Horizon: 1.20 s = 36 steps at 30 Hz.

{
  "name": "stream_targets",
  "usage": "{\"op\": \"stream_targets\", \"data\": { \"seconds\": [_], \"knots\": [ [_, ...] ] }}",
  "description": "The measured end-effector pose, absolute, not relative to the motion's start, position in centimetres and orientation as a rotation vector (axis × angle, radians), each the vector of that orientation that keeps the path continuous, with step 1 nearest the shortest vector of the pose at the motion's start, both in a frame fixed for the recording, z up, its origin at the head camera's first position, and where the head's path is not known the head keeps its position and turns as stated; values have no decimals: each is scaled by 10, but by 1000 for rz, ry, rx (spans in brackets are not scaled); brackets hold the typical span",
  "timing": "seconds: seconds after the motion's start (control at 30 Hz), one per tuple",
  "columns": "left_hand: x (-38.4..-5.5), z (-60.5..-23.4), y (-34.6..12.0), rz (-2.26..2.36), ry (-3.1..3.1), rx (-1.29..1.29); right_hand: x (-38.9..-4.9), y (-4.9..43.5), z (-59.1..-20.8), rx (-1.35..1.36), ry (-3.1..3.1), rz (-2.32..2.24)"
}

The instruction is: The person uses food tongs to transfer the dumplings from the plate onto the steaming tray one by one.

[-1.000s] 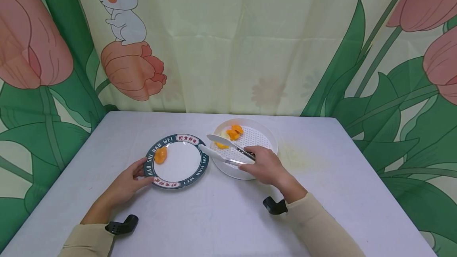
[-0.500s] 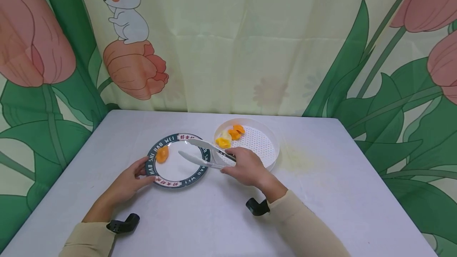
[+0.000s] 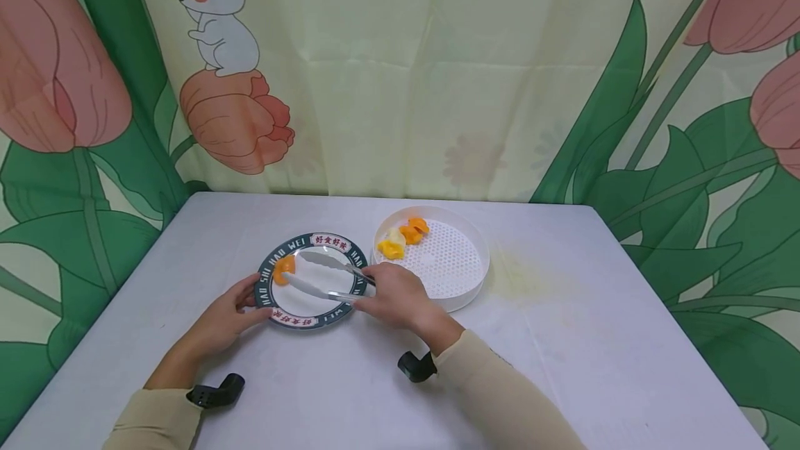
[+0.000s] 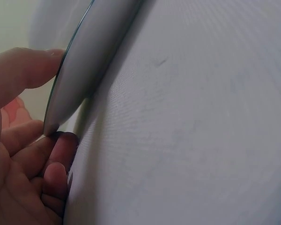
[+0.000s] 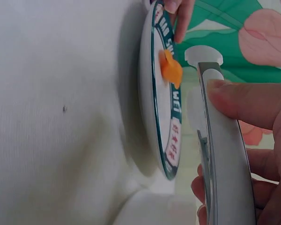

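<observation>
My left hand [image 3: 219, 318] holds the left rim of a white plate [image 3: 321, 283] with a dark blue lettered band. In the left wrist view the thumb [image 4: 37, 70] lies on the rim and fingertips are under it. A small orange, dumpling-like piece [image 3: 283, 271] sits at the plate's left side. My right hand [image 3: 403, 301] grips metal tongs [image 5: 227, 154] with pale tips. The tongs' arms are spread over the plate, tips pointing left, the nearer one overlapping the orange piece in the head view.
Right of the plate stands a round white tray [image 3: 453, 262] with a perforated bottom. Several orange, yellow and pale pieces [image 3: 412, 230] lie at its left side. A white cloth covers the table [image 3: 350, 387]; a printed curtain [image 3: 400, 89] hangs behind it.
My right hand has moved left with the tongs, from over the tray to over the plate, the tips reaching the orange piece. The left hand has stayed at the plate's rim.
</observation>
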<state>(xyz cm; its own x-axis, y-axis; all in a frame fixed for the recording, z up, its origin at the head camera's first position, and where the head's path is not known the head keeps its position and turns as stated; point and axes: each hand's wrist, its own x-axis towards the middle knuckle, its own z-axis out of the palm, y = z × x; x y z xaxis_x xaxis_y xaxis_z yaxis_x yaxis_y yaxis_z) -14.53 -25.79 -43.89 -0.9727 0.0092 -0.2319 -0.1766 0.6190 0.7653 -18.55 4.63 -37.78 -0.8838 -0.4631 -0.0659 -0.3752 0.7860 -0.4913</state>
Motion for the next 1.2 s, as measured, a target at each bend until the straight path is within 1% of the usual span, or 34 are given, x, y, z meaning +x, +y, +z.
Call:
{"op": "stream_targets", "data": {
  "seconds": [0.3, 0.87, 1.2],
  "knots": [
    [-146, -437, -259, 1282, 2614, -139, -189, 24, -384, -573, 2776, -728],
    [-148, -442, -259, 1300, 2609, -136, -193, 7, -389, -433, 2717, -746],
    [-146, -440, -258, 1282, 2621, -138, -193, 16, -385, -521, 2810, -726]
  ]
}}
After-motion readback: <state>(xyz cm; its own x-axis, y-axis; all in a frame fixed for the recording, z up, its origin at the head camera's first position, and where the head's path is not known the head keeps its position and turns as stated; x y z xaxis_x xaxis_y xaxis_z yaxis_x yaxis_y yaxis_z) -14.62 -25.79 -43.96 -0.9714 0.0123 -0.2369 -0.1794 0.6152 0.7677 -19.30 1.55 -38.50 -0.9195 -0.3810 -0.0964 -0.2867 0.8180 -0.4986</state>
